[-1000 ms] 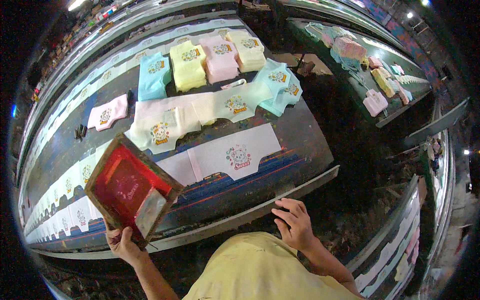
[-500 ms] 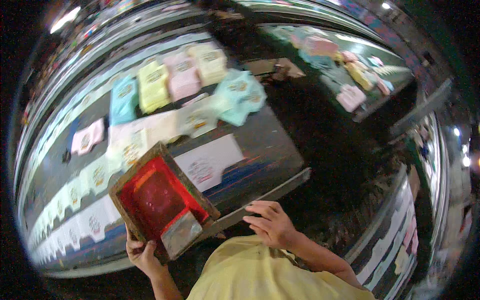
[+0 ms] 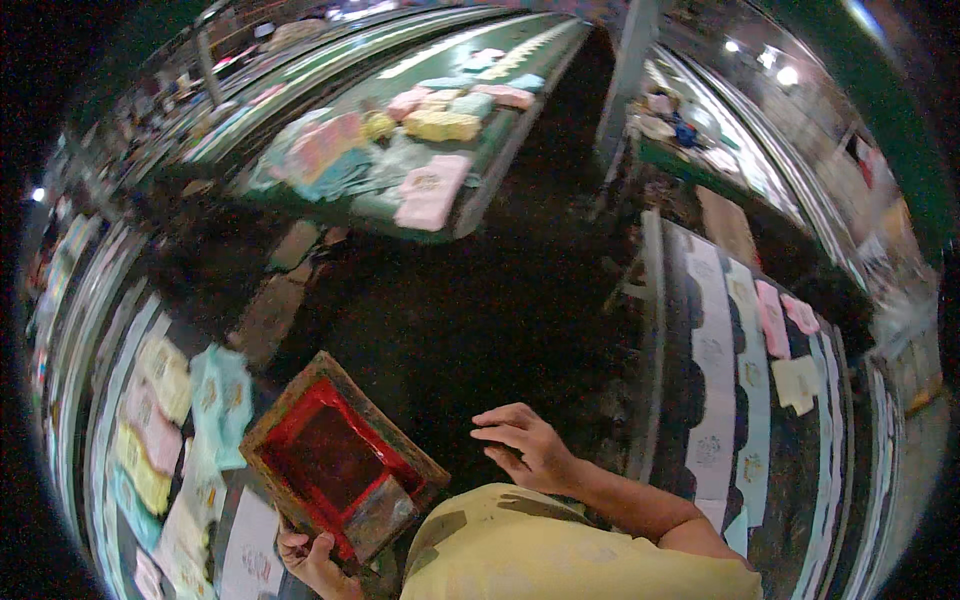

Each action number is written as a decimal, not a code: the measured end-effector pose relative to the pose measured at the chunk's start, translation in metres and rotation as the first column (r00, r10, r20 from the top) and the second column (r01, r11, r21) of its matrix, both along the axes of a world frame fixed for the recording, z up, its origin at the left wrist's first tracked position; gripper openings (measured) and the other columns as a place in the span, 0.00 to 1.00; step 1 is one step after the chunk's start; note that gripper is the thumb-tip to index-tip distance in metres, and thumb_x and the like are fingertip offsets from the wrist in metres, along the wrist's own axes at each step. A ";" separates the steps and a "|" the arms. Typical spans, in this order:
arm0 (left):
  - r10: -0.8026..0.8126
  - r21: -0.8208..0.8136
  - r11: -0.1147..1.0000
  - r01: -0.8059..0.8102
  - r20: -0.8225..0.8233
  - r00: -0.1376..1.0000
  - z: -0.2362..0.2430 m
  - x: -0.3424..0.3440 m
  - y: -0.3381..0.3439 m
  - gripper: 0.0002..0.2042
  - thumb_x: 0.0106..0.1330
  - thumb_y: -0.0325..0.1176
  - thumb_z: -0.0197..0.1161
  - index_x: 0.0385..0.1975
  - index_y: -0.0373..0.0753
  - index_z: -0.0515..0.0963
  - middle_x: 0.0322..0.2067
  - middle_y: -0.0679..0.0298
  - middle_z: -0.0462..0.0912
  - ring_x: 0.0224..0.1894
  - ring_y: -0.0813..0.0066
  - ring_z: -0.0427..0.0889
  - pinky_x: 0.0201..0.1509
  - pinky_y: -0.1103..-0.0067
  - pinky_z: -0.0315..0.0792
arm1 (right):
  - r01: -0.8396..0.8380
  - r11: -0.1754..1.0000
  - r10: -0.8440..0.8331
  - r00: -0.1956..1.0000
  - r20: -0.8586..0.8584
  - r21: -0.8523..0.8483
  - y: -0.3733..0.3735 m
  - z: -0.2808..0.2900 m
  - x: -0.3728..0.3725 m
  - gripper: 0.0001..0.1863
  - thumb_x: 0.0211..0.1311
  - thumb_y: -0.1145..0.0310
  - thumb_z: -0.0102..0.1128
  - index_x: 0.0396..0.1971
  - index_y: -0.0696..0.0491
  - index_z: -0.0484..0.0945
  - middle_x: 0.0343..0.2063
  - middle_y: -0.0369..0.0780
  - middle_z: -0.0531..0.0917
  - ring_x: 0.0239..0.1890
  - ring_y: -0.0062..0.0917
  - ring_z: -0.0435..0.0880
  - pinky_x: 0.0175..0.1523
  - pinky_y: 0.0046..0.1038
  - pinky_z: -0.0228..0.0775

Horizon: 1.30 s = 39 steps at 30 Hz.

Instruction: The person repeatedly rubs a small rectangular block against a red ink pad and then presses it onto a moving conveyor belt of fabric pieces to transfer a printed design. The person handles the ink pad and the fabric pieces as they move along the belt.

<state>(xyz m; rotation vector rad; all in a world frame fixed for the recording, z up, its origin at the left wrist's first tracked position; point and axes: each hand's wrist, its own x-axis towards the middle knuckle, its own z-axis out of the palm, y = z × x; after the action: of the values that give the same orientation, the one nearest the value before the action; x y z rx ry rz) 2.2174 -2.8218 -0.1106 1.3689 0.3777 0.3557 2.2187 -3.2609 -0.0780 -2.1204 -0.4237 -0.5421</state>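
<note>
My left hand (image 3: 314, 562) grips the lower corner of a wooden screen-printing frame (image 3: 284, 402). The frame is held tilted in front of my body, its inner walls and mesh smeared with red ink. A flat grey piece (image 3: 380, 514), perhaps a squeegee, lies inside at the near end; its underside is hidden. To the right of the frame, my right hand (image 3: 530, 448) hangs in the air, fingers stretched and apart, holding nothing. Closest to the frame on the left is a turquoise printed fabric piece (image 3: 222, 398) on a dark table.
Pink and yellow printed pieces (image 3: 150, 430) lie along the left table. Ahead, a green table (image 3: 385, 212) bears heaps of pastel cloth. On the right, another long table (image 3: 650, 400) carries rows of white and pale-blue cut pieces (image 3: 708, 400). A grey post (image 3: 625, 90) rises beyond the dark aisle.
My view has swung right, from the left table toward the aisle and the right table. The frame has moved along in my left hand. My right hand stays open.
</note>
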 end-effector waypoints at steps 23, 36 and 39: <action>-0.726 0.058 0.671 0.740 -0.152 0.670 -0.034 0.429 -0.402 0.18 0.57 0.20 0.80 0.45 0.42 0.82 0.70 0.48 0.85 0.62 0.61 0.84 0.68 0.56 0.80 | 0.493 0.807 -0.292 0.812 -0.506 0.325 -0.269 0.018 0.170 0.39 0.78 0.70 0.74 0.86 0.49 0.71 0.71 0.45 0.82 0.73 0.38 0.82 0.78 0.41 0.75; -0.975 0.502 0.212 0.839 0.045 0.219 -0.013 0.490 -0.741 0.17 0.50 0.27 0.81 0.41 0.40 0.87 0.64 0.51 0.88 0.69 0.52 0.83 0.80 0.54 0.72 | 0.777 0.502 -0.691 0.624 -0.365 0.379 -0.441 -0.014 0.114 0.39 0.76 0.70 0.77 0.84 0.51 0.74 0.72 0.46 0.82 0.74 0.36 0.82 0.81 0.41 0.71; -0.994 0.193 0.107 0.975 0.010 0.107 0.013 0.484 -0.797 0.16 0.48 0.24 0.80 0.39 0.39 0.86 0.70 0.44 0.86 0.74 0.48 0.82 0.82 0.52 0.71 | 0.756 0.431 -0.665 0.636 -0.393 0.494 -0.471 -0.017 0.107 0.37 0.77 0.71 0.77 0.83 0.53 0.74 0.72 0.46 0.82 0.74 0.35 0.82 0.80 0.40 0.71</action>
<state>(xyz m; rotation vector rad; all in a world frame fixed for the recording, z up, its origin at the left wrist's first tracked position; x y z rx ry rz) 2.7014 -3.6191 -0.0978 1.4155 -0.8021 -0.7325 2.3260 -3.7322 -0.0955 -1.5545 0.7460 -0.8594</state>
